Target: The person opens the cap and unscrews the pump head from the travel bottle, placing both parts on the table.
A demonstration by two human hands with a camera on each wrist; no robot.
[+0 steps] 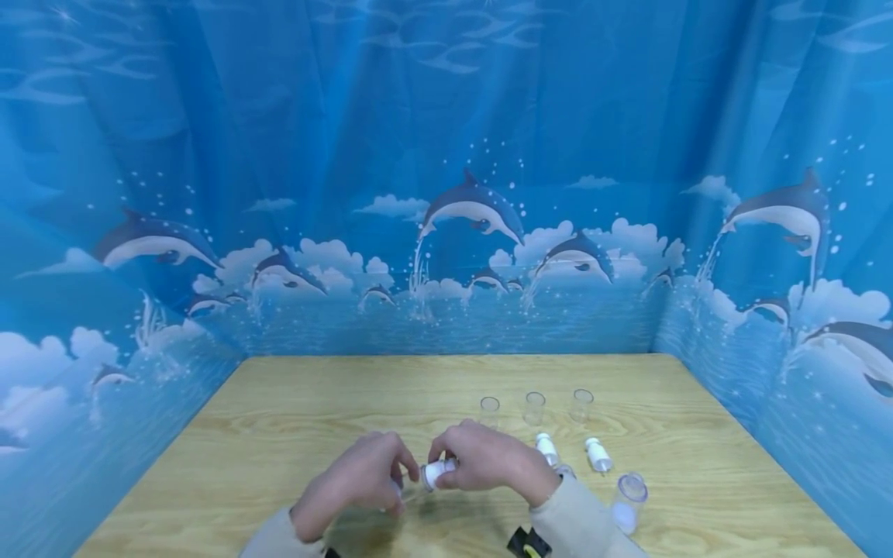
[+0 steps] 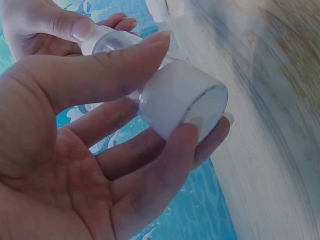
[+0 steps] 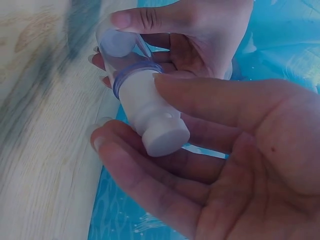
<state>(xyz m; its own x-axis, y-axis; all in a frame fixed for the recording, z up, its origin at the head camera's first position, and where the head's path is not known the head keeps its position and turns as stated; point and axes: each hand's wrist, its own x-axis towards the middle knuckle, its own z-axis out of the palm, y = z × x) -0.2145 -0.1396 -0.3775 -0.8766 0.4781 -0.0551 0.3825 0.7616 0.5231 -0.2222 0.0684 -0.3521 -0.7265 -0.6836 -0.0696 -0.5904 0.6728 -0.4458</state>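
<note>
Above the front of the table, my left hand (image 1: 366,469) holds a clear bottle with a white base (image 2: 185,97) between thumb and fingers. In the left wrist view the bottle lies tilted, its base toward the camera. My right hand (image 1: 488,457) pinches a white pump head (image 3: 145,97) at the bottle's mouth. The right wrist view shows the pump head's wide end at the bottle's purplish rim (image 3: 120,82), in line with the bottle. How deep it sits inside cannot be told. In the head view my left fingers hide most of the bottle.
Three clear caps (image 1: 535,408) stand in a row toward the back. Two white pump heads (image 1: 598,455) lie right of my right hand. Another clear bottle (image 1: 629,496) stands at the front right; a clear rim (image 1: 566,470) is partly hidden behind my right wrist.
</note>
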